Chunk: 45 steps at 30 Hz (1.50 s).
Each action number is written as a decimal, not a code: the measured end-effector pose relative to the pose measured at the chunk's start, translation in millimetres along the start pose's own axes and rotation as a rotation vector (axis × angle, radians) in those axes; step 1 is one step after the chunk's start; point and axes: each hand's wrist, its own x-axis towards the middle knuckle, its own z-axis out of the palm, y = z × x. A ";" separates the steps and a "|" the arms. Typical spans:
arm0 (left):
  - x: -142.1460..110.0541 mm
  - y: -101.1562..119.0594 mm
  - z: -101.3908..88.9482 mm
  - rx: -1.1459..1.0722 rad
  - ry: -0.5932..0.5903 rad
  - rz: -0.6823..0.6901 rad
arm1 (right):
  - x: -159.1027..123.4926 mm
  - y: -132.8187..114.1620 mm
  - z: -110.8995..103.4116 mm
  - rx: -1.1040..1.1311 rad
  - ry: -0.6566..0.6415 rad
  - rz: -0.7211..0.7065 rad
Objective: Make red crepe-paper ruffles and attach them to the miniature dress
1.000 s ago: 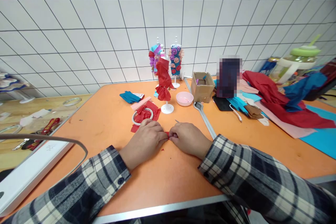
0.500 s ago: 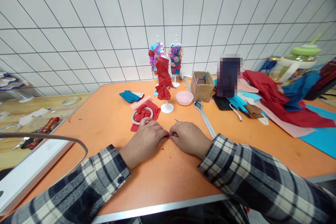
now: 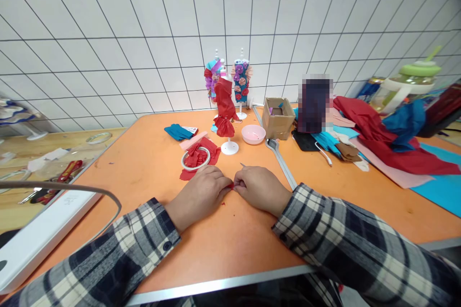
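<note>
My left hand (image 3: 201,193) and my right hand (image 3: 262,189) meet fingertip to fingertip over the orange table (image 3: 230,244). Between them shows a tiny bit of red crepe paper (image 3: 231,185), pinched by both hands and mostly hidden by the fingers. A thin pointed tool tip (image 3: 242,165) shows just behind my right hand; whether that hand holds it I cannot tell. Beyond my left hand, a roll of tape (image 3: 183,159) lies on red crepe sheets (image 3: 214,152), with red scraps inside its ring. A small dress form (image 3: 225,100) draped in red paper stands behind my hands.
Two decorated dress forms (image 3: 241,81) stand against the tiled wall. A pink bowl (image 3: 253,135), a cardboard box (image 3: 277,120) and scissors (image 3: 283,165) are right of centre. Coloured paper (image 3: 382,139) and a lidded jug (image 3: 406,86) crowd the right. A white power bank-like bar (image 3: 46,235) lies left.
My left fingers have curled down closer over the paper, the raised finger near the tape roll now lowered. My right hand has barely moved.
</note>
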 end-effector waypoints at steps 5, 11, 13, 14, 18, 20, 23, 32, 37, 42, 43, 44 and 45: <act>0.1 1.8 -2.6 0.036 -0.017 -0.007 | 0.4 1.6 1.4 0.062 0.047 -0.008; -0.9 0.3 -1.5 0.028 -0.005 -0.016 | 1.9 3.9 3.6 -0.016 0.020 -0.058; -1.2 -0.3 -1.8 0.016 -0.010 -0.023 | 1.4 4.3 3.8 -0.070 0.019 -0.085; -1.4 -0.3 -2.5 0.011 -0.008 -0.028 | 0.8 4.6 3.9 -0.101 0.027 -0.105; -2.6 2.0 -6.6 0.007 0.046 -0.067 | -2.7 5.3 3.5 -0.171 0.102 -0.175; -3.1 3.6 -7.6 0.024 0.076 -0.088 | -4.5 4.5 2.5 -0.177 0.131 -0.201; -3.6 4.6 -7.0 0.048 0.111 -0.112 | -6.5 1.7 1.4 -0.178 0.143 -0.216; -5.6 3.0 -6.7 0.070 0.165 -0.085 | -5.9 -2.9 0.4 -0.148 0.148 -0.185; -3.4 1.8 -7.6 0.005 0.130 -0.068 | -4.0 0.6 0.1 -0.079 0.107 -0.189; -1.7 -1.9 -6.8 -0.117 0.084 -0.067 | -1.5 4.1 -0.7 0.005 0.074 -0.233; -1.8 -3.5 -5.8 -0.139 0.096 -0.083 | -0.5 5.8 -3.4 0.027 0.082 -0.227; -2.1 -5.4 -4.5 -0.166 0.114 -0.105 | 0.7 8.6 -7.5 0.050 0.103 -0.204; -2.4 -7.4 -3.2 -0.200 0.132 -0.132 | 2.0 13.0 -13.0 0.069 0.131 -0.168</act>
